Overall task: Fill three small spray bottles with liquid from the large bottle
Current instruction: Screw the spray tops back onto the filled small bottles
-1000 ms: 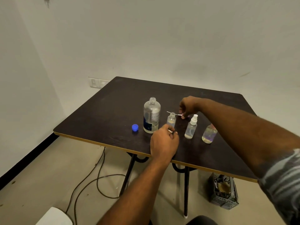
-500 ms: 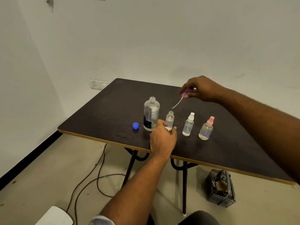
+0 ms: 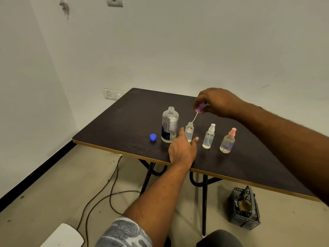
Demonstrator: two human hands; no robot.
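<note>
On the dark table [image 3: 124,122] the large bottle [image 3: 170,124] stands uncapped, its blue cap [image 3: 153,137] lying just left of it. The left hand [image 3: 182,150] steadies the open small bottle [image 3: 189,131], fingers loosely around its base. The right hand [image 3: 218,101] pinches a purple sprayer top [image 3: 199,107], its thin tube angled down into that bottle's mouth. Two capped spray bottles [image 3: 208,136] stand to the right.
</note>
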